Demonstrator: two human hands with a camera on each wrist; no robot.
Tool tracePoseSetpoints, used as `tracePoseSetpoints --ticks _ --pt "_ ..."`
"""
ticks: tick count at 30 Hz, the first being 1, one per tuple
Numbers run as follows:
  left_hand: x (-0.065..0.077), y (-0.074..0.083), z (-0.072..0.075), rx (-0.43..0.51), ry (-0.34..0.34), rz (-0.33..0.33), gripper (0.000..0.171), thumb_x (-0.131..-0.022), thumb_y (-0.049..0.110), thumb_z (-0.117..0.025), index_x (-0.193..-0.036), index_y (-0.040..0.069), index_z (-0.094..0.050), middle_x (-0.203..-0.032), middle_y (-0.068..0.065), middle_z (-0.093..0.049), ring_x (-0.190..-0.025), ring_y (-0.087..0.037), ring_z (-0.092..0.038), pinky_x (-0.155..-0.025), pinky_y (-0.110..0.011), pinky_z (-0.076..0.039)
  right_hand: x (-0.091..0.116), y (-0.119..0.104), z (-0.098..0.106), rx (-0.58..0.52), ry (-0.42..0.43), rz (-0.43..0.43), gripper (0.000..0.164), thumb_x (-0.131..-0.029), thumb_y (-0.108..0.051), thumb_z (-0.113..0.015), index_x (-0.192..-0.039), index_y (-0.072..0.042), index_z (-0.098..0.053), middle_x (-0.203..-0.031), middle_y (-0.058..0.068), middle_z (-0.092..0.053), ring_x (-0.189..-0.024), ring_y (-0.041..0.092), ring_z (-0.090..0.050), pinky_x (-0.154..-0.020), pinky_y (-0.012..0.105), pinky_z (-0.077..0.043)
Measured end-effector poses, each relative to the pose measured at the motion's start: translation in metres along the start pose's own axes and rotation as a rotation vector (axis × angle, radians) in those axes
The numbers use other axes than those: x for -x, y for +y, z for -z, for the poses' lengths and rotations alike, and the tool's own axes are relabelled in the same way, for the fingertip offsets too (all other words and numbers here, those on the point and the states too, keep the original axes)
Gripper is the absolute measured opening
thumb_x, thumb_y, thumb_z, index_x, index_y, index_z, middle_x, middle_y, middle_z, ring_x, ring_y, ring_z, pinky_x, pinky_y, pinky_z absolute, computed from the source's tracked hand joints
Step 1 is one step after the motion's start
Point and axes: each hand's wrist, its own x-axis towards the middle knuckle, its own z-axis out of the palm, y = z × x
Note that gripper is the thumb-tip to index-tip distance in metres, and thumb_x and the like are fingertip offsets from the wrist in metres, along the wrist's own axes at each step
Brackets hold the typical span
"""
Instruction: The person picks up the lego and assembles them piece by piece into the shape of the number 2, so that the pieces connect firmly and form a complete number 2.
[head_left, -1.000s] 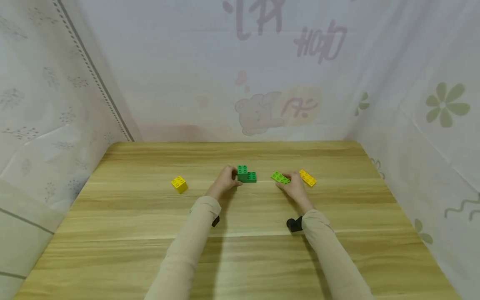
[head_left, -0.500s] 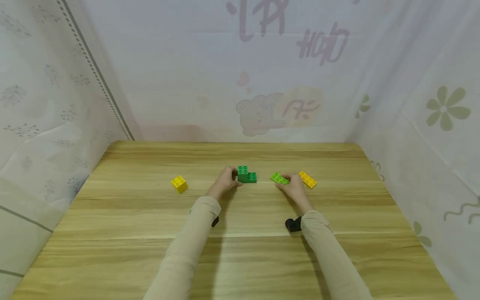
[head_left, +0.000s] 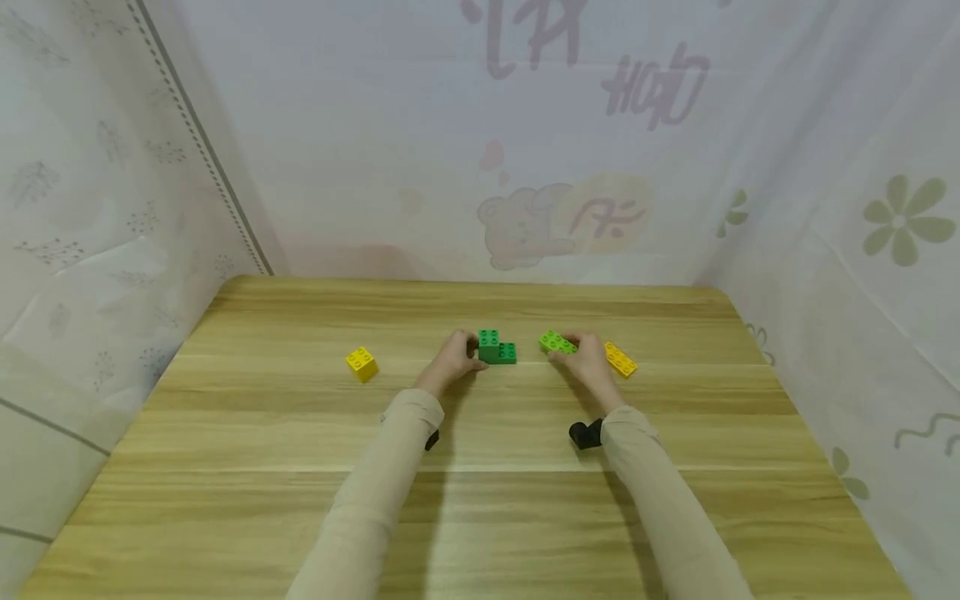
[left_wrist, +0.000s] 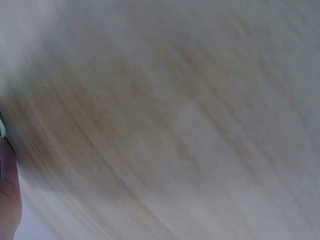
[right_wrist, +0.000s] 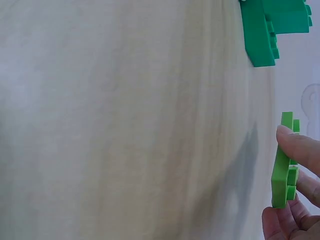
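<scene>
In the head view, my left hand (head_left: pixel 450 362) holds the left side of a dark green building block (head_left: pixel 488 345) between thumb and fingers. That block sits on the left part of a flat green brick (head_left: pixel 507 353), forming a step. Only part of a finger (left_wrist: pixel 9 175) shows in the left wrist view. My right hand (head_left: pixel 591 365) pinches a flat lime green brick (head_left: pixel 555 341) with studs, to the right of the stack. The right wrist view shows this lime brick (right_wrist: pixel 281 170) raised off the table, its shadow below, with the thumb on one side and fingers on the other.
A yellow cube-shaped block (head_left: pixel 362 364) stands on the wooden table (head_left: pixel 495 525) left of my left hand. A flat orange-yellow brick (head_left: pixel 621 359) lies just right of my right hand. A printed cloth (head_left: pixel 375 150) hangs behind the table.
My right hand has lifted the lime brick off the table and moved it slightly away from me and left. My left hand stays at the green stack. The head view shifts slightly.
</scene>
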Motion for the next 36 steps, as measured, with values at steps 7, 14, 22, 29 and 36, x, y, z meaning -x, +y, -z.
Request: tracePoseSetpoints --ticks 7,14,22,29,36 --pt "-0.001 -0.001 0.001 -0.013 0.007 0.0 0.047 -0.08 0.005 -0.068 -0.12 -0.008 -0.048 -0.113 -0.018 -0.053 -0.097 -0.023 -0.049 -0.089 -0.035 -0.045 -0.007 -0.017 0.001 0.023 -0.019 0.052 0.046 -0.084 -0.015 -0.065 -0.125 0.001 -0.052 -0.126 0.02 -0.052 -0.111 0.031 -0.05 -0.094 0.043 -0.044" --pt "0.0 0.0 0.001 -0.018 0.003 0.001 0.047 -0.08 0.005 -0.068 -0.121 -0.008 -0.048 -0.114 -0.018 -0.052 -0.099 -0.025 -0.049 -0.091 -0.035 -0.045 -0.015 -0.038 0.001 0.1 -0.005 0.117 0.044 -0.083 -0.015 -0.067 -0.123 0.0 -0.055 -0.123 0.02 -0.054 -0.111 0.032 -0.051 -0.094 0.043 -0.044" --pt "-0.001 -0.001 0.001 -0.006 -0.003 0.003 0.047 -0.08 0.005 -0.067 -0.121 -0.008 -0.048 -0.118 -0.019 -0.052 -0.103 -0.026 -0.05 -0.092 -0.036 -0.045 -0.019 -0.06 -0.003 0.12 -0.018 0.15 0.046 -0.082 -0.017 -0.068 -0.124 -0.002 -0.055 -0.122 0.019 -0.052 -0.107 0.03 -0.05 -0.089 0.041 -0.046" --pt "-0.003 -0.001 0.001 -0.011 0.0 0.006 0.046 -0.079 0.005 -0.069 -0.119 -0.008 -0.05 -0.115 -0.019 -0.054 -0.101 -0.026 -0.052 -0.091 -0.036 -0.046 -0.019 -0.072 -0.01 0.151 -0.047 0.213 0.043 -0.084 -0.017 -0.066 -0.124 -0.004 -0.055 -0.12 0.018 -0.051 -0.107 0.03 -0.048 -0.09 0.042 -0.043" --pt "-0.001 -0.002 0.002 0.016 -0.001 0.012 0.046 -0.08 0.005 -0.068 -0.12 -0.008 -0.049 -0.12 -0.02 -0.052 -0.108 -0.029 -0.052 -0.095 -0.037 -0.045 -0.017 -0.08 -0.015 0.204 -0.126 0.288 0.045 -0.085 -0.019 -0.065 -0.125 -0.004 -0.054 -0.119 0.018 -0.049 -0.106 0.03 -0.048 -0.091 0.042 -0.042"
